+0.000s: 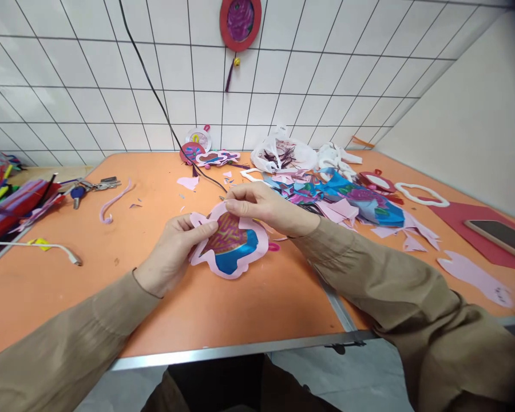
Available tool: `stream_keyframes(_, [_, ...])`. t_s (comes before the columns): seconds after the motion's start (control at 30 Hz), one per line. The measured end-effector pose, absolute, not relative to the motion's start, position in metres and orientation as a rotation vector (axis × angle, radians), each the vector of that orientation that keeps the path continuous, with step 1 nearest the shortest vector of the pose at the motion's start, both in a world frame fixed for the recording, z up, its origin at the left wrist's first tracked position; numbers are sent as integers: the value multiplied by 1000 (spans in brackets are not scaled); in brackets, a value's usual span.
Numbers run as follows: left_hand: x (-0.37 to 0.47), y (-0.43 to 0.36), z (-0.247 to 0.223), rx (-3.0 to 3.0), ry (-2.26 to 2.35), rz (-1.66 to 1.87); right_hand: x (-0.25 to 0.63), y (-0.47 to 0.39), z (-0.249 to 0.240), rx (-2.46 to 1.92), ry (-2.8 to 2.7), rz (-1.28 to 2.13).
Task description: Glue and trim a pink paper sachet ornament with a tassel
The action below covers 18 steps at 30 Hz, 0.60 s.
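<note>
Between both hands, above the orange table (154, 320), is a scalloped cut-out ornament (229, 264) with a pale pink border and a shiny blue and brown-gold patterned fabric centre. My left hand (175, 249) pinches its left edge, thumb lying on the front. My right hand (261, 206) grips its upper edge, thumb and fingers closed on the pink border. A bright pink loop (273, 247) shows just right of the ornament; whether it is attached I cannot tell. The ornament's back is hidden.
Fabric and pink paper scraps (347, 197) lie right of centre, near a plastic bag (283, 151). A phone (502, 237) rests on red sheet material (459, 223). Keys (77, 194), a white cable (64, 249) and a pink pipe cleaner (109, 206) lie left. A black cord (154, 94) hangs across the wall.
</note>
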<state>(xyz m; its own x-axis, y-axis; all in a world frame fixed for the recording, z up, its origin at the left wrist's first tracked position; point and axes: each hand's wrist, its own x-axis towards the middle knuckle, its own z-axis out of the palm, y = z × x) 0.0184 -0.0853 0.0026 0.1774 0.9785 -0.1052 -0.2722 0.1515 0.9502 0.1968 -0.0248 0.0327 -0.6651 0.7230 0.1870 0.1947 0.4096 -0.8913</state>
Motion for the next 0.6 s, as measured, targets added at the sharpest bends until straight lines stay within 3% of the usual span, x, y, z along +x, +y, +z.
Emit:
stream_keyframes(0.23, [16, -85, -1, 947, 935, 1053, 199, -23, 30, -908, -2297, 1033])
stream_keyframes(0.6, [11, -77, -12, 918, 998, 1054, 203, -11, 28, -981, -2413, 1015])
